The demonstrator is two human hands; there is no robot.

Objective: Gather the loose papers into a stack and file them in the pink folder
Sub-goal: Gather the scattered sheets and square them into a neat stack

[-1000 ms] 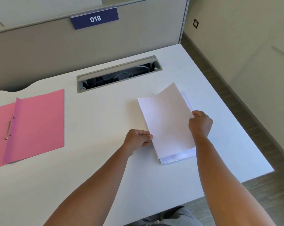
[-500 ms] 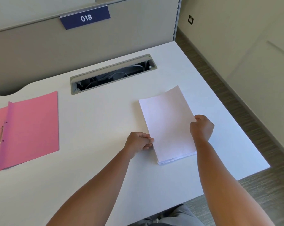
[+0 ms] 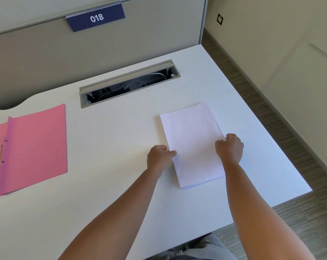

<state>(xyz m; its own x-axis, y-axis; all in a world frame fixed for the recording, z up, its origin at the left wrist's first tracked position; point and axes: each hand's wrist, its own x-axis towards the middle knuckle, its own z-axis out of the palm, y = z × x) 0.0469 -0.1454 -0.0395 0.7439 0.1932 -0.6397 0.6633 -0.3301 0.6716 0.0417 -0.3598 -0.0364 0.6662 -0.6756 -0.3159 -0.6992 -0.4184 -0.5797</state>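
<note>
Left hand [image 3: 159, 156] and right hand [image 3: 230, 149] grip the paper stack [image 3: 193, 139] sides.

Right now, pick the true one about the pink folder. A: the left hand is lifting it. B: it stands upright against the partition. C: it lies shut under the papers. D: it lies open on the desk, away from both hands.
D: the pink folder lies open and flat on the desk, its metal fastener showing, while the left hand and right hand grip the paper stack.
</note>
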